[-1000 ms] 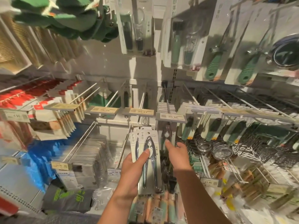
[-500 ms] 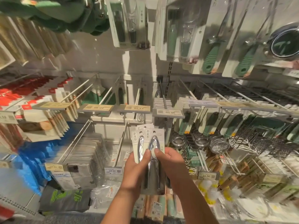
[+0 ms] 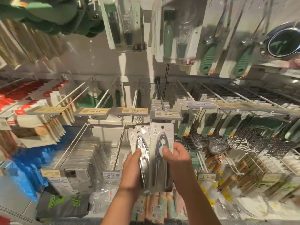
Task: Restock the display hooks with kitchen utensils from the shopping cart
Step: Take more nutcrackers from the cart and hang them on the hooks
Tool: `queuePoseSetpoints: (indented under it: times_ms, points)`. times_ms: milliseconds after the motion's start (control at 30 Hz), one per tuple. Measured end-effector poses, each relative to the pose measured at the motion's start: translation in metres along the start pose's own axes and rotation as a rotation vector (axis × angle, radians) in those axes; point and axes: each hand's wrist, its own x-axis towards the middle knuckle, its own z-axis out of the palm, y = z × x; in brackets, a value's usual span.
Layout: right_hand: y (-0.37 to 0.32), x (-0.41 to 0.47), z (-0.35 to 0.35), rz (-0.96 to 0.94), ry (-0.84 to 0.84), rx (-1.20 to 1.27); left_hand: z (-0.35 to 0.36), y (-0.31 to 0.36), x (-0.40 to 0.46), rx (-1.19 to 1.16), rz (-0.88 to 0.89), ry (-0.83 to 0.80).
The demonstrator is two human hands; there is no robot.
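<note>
I hold carded metal nutcrackers in front of the display. My right hand [image 3: 176,157] grips the front nutcracker pack [image 3: 161,143], thumb pressed on its steel jaws. My left hand [image 3: 132,169] grips the stack of nutcracker packs behind [image 3: 138,138], which leans left of the front one. Just above them a dark display hook [image 3: 159,98] sticks out toward me, carrying more of the same grey cards behind a 30.50 price tag [image 3: 166,114]. The shopping cart is out of view.
White hooks [image 3: 105,96] with price tags 10.90 and 13.50 jut out to the left. Green-handled utensils [image 3: 207,57] hang above right. Glass lids [image 3: 215,144] and wire racks sit to the right, bagged goods [image 3: 78,166] low left.
My right hand came off the shelf and took the front nutcracker pack, pulling it to the right, apart from the stack in my left hand. Both packs rose toward the hook.
</note>
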Motion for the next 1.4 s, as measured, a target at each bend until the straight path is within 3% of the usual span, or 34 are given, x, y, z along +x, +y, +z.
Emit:
queuePoseSetpoints:
  times_ms: [367,600,900,1067,1300,1400]
  points:
    - [0.004,0.035,0.001,-0.094,0.120,-0.154,0.003,0.010,0.000,0.214,0.154,0.061]
    - [0.009,0.082,0.005,0.080,0.135,-0.307,0.008,0.018,-0.008,0.105,0.163,-0.039]
    - [0.029,0.102,0.008,0.230,0.119,-0.285,0.005,0.018,-0.007,0.165,0.170,-0.019]
    - [0.048,0.088,0.002,0.305,0.229,-0.114,-0.001,0.016,0.000,0.137,0.137,0.027]
    - [0.032,0.045,0.011,0.204,-0.033,-0.124,0.010,0.018,-0.013,0.095,0.050,-0.061]
    - [0.017,0.036,0.018,0.135,-0.044,-0.212,0.005,0.008,-0.002,0.089,0.046,-0.044]
